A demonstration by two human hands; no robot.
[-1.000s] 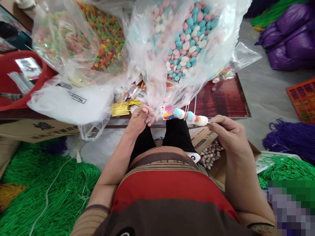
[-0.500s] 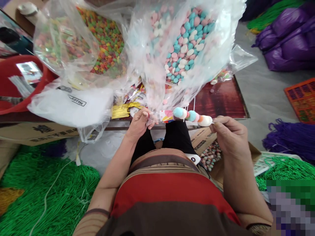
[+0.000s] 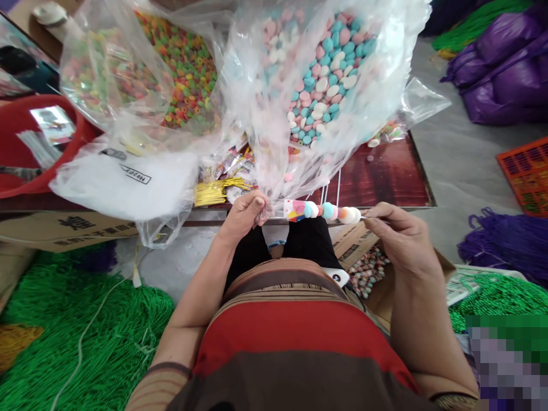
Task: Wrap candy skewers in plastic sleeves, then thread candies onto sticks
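Between my hands, a marshmallow candy skewer (image 3: 329, 211) lies level, with blue, white, pink and orange pieces threaded in a row. My right hand (image 3: 396, 234) pinches its thin white stick beyond the white end piece. In my left hand (image 3: 249, 212), the fingers are closed on a clear plastic wrapper (image 3: 277, 210). A printed pink, yellow and blue patch (image 3: 294, 210) shows at the wrapper's right side, against the blue end of the skewer. I cannot tell how far the candy sits inside the wrapper.
On the dark red table (image 3: 385, 177) stand a large bag of pink, blue and white candies (image 3: 319, 91) and a bag of gummy rings (image 3: 190, 85). Yellow ties (image 3: 209, 193) lie near my left hand. A red basin (image 3: 64, 154) stands left; an open carton (image 3: 381, 285) sits below right.
The skewer and my right hand have shifted slightly left. My left hand has moved a little right, so the printed patch now meets the blue candy more closely.
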